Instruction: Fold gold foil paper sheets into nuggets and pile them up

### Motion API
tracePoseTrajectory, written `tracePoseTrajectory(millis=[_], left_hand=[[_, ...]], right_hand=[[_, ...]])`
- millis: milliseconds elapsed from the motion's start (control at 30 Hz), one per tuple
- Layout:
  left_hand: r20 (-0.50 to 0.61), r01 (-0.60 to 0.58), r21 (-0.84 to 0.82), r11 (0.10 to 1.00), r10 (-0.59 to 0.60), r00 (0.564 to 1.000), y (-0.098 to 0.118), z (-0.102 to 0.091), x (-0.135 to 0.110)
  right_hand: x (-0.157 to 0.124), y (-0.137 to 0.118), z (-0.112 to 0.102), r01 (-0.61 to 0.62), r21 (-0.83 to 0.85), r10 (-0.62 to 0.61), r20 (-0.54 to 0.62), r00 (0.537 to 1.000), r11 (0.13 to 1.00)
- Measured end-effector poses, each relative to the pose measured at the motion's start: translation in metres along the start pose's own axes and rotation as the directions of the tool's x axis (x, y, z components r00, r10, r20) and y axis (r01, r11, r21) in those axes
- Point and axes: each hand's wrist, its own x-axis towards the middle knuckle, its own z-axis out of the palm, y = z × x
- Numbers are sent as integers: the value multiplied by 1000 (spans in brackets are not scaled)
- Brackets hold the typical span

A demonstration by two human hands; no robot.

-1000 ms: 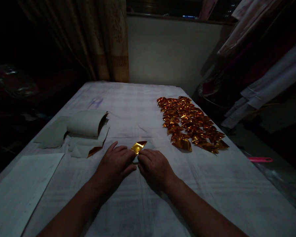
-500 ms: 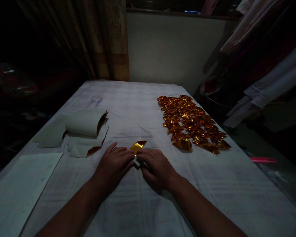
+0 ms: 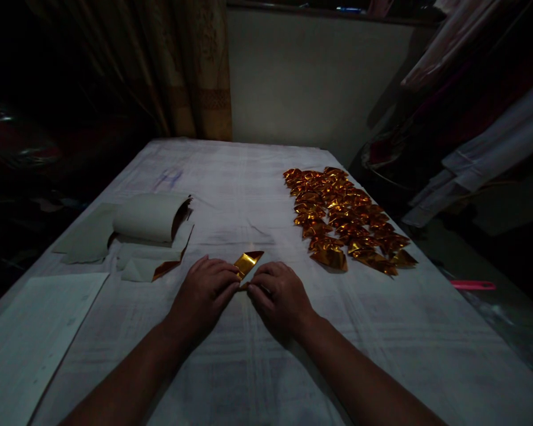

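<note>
Near the middle of the table, a partly folded piece of gold foil paper (image 3: 249, 262) lies between my hands, its pointed end facing away to the right. My left hand (image 3: 205, 291) is closed at its left side, fingertips pinching the near edge. From the right, my right hand (image 3: 282, 296) has thumb and fingers pinched at the near corner. The fingers partly cover the lower end of the paper. Loose foil sheets (image 3: 148, 218), pale side out and curled, sit to the left. Rows of folded gold foil pieces (image 3: 333, 216) lie at the right.
A pale checked cloth (image 3: 266, 367) covers the table. At the left edge lies a flat white sheet (image 3: 39, 331). A pink handle (image 3: 473, 285) juts out past the right edge. Behind are a curtain (image 3: 206, 77) and a wall (image 3: 311, 83); clothes (image 3: 484, 160) hang at right.
My right fingers have drawn back from the upper part of the foil and now pinch its near corner. The near flap is folded over, with more gold showing. The view has shifted slightly.
</note>
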Motion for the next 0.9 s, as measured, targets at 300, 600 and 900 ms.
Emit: tracePoseTrajectory(millis=[300,600,900], left_hand=[[-58,0,-90,996,-5,998,3,1,2],[-47,17,-101,995,-22,999,7,0,3],[-50,55,-93,994,-59,997,9,3,2]], right_hand=[[4,-8,4,-167,-46,166,-18,986,985],[5,-8,6,-166,-104,164,-33,986,981],[3,-9,8,-166,-142,162,-39,986,976]])
